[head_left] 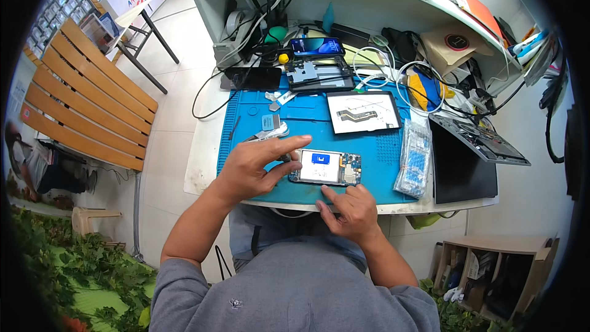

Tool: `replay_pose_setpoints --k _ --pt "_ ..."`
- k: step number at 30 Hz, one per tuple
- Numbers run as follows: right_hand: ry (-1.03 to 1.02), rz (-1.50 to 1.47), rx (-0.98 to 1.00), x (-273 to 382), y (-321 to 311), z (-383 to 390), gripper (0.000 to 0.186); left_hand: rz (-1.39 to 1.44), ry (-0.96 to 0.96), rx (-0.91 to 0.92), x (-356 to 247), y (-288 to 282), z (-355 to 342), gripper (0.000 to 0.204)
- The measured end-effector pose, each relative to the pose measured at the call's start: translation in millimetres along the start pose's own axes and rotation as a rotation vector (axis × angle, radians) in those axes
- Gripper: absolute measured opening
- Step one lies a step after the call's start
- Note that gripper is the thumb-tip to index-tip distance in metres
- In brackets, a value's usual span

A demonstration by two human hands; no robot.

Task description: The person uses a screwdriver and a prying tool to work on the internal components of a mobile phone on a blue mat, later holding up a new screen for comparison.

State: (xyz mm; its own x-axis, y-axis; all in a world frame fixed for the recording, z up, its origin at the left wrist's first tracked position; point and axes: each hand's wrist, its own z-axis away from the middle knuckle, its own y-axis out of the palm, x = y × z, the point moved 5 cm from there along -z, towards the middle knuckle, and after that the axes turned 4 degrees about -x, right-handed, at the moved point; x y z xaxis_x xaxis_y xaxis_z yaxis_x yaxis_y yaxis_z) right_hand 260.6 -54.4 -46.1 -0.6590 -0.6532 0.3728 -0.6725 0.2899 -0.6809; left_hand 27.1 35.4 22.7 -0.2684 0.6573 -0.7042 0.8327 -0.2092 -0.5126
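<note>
The left hand (249, 169) has its grip loosely open — fingers stretched, thumb touching the left end of an opened phone (326, 168) that lies on the blue mat (381, 154) near the surface's front edge. The right hand (348, 209) pinches something too small to tell, just below the phone. A clear bag (415, 158) of small parts lies to the right.

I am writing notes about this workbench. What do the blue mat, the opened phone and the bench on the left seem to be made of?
The blue mat looks like matte rubber or silicone: no glare, moulded grid pockets. The opened phone, between the left hand and right hand, shows a white battery, probably foil-wrapped, beside a blue circuit board. The bench appears to be varnished wood slats, orange-brown.
</note>
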Motion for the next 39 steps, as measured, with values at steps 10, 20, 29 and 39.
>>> replay_pose_setpoints --k 10,20,29,39 --pt "0.101 -0.166 0.02 2 -10 -14 0.038 -0.136 -0.048 -0.114 6 0 -4 0.059" --pt "-0.291 -1.656 0.238 111 -119 -113 0.022 -0.178 -0.074 -0.138 -3 10 0 0.062" --pt "-0.281 -1.587 0.272 115 -115 -111 0.017 -0.234 -0.095 -0.138 -6 2 12 0.069" --pt "-0.021 -0.318 0.051 26 1 -30 0.046 -0.059 -0.054 -0.064 -12 0 -4 0.072"
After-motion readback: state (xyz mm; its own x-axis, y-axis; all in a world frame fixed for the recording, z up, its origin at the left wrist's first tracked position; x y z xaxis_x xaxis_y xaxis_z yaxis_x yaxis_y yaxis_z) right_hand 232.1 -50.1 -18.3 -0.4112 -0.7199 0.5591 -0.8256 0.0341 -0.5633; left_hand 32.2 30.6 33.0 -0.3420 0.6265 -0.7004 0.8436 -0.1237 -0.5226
